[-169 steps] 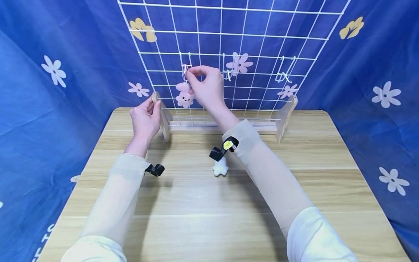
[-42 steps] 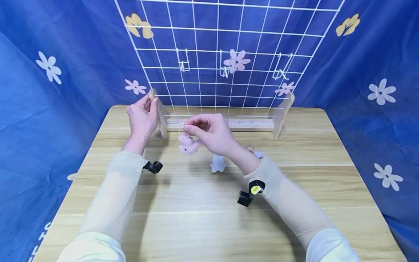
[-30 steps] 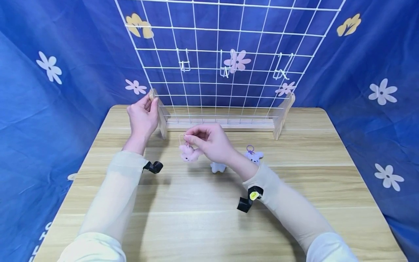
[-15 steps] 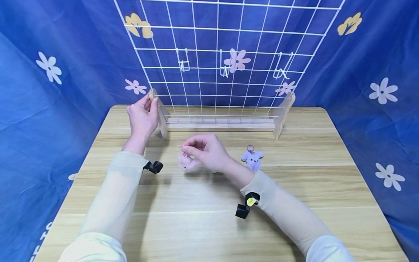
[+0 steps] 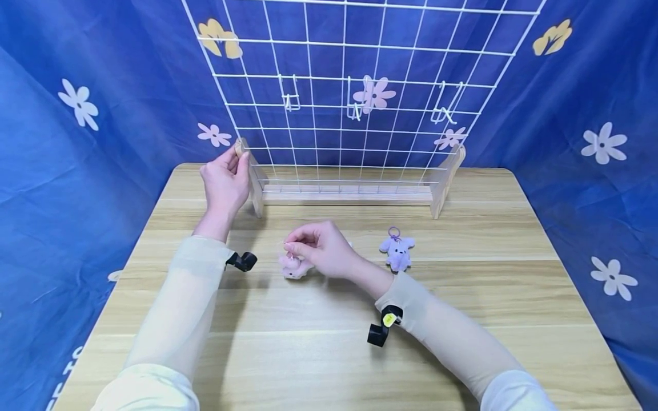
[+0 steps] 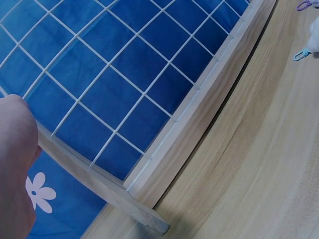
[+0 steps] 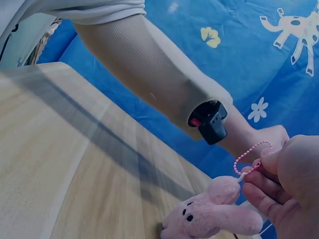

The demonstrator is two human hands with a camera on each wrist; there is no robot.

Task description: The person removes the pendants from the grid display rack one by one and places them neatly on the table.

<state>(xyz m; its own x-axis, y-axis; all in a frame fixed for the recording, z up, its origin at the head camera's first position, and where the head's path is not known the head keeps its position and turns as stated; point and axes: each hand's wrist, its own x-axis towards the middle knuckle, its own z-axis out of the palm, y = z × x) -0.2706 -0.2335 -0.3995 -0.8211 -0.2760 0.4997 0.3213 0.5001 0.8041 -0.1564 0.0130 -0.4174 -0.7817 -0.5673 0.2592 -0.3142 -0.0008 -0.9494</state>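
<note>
My right hand [image 5: 329, 251] pinches the pink ball chain [image 7: 238, 162] of a pink plush bunny keychain [image 7: 199, 214]. The bunny [image 5: 294, 267] is low over the wooden table, left of the fingers; whether it touches the wood I cannot tell. My left hand [image 5: 224, 181] grips the top of the left wooden upright [image 6: 94, 179] of a white wire grid rack [image 5: 341, 131]. To the right of my right hand lies a lilac plush keychain [image 5: 398, 253] with a purple ring. A white plush [image 6: 314, 37] with a light blue clasp is mostly hidden behind my right hand in the head view.
Three white wire hooks hang on the grid: a left hook [image 5: 291, 101], a middle hook [image 5: 354, 110] and a right hook [image 5: 444, 114]. The right wooden upright [image 5: 446, 181] stands at the rack's other end. Blue flowered cloth [image 5: 591, 74] encloses the table [image 5: 308, 354].
My right hand has taken the pink bunny from the left hook down to the table. The lilac plush has come out from behind my right arm. My left hand has stayed on the upright.
</note>
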